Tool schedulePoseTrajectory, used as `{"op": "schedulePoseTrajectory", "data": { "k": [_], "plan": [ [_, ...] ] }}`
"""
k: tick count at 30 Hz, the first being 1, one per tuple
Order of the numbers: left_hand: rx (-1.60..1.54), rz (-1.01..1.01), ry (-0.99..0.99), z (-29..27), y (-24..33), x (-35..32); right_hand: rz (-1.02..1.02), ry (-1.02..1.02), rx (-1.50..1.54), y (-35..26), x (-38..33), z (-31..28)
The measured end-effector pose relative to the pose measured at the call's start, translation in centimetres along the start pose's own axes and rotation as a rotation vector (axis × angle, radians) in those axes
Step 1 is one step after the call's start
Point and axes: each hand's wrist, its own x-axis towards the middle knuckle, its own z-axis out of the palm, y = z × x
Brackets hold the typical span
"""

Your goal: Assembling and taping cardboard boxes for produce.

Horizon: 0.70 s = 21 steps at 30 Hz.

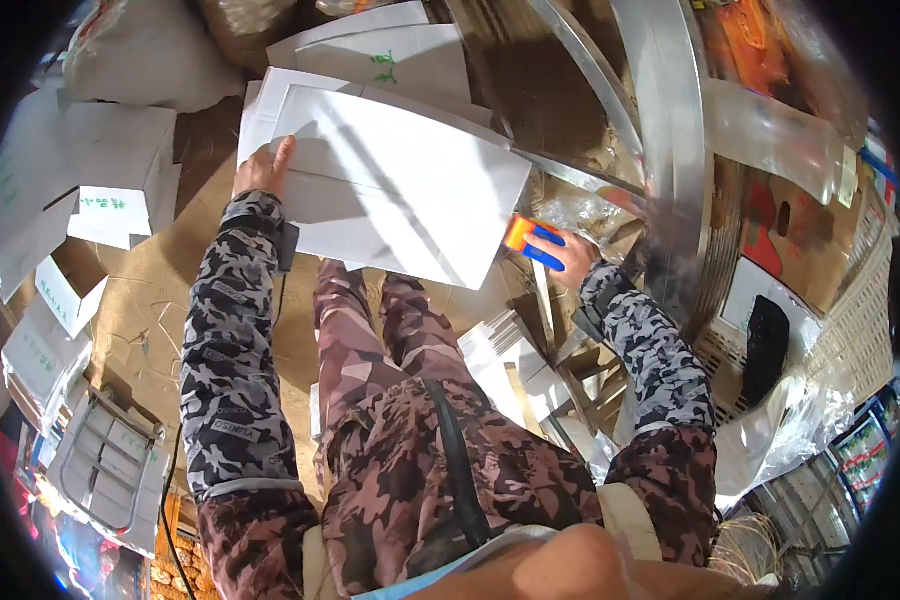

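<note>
The left hand [262, 170] lies flat and released on the big, flat white cardboard sheet [400, 190] over the knees, which looks light, stiff and bendy, best held by its edges, while the right hand [570, 255] is clenched around a small orange-and-blue tool [528, 240].

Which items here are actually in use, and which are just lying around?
In use:
- white sheet, flat under the left hand
- orange and blue tool, gripped in the right hand at the sheet's right edge

Lying about:
- folded white boxes at left
- metal strips at upper right
- white crate at right
- plastic bag at top left
</note>
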Motion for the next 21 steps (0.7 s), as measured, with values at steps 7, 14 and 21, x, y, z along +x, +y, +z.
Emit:
{"op": "schedulePoseTrajectory", "data": {
  "k": [7,14,21],
  "plan": [
    [0.015,-0.042,-0.065,-1.3,1.5,-0.7,0.181,-0.219,-0.042,3.0,-1.5,0.6],
    [-0.045,-0.128,-0.152,-2.1,7.2,-4.0,0.208,-0.456,-0.324,2.7,4.1,3.9],
    [-0.131,-0.028,-0.233,-3.5,8.6,-4.5,0.260,-0.309,-0.340,5.0,6.8,11.3]
  ]
}}
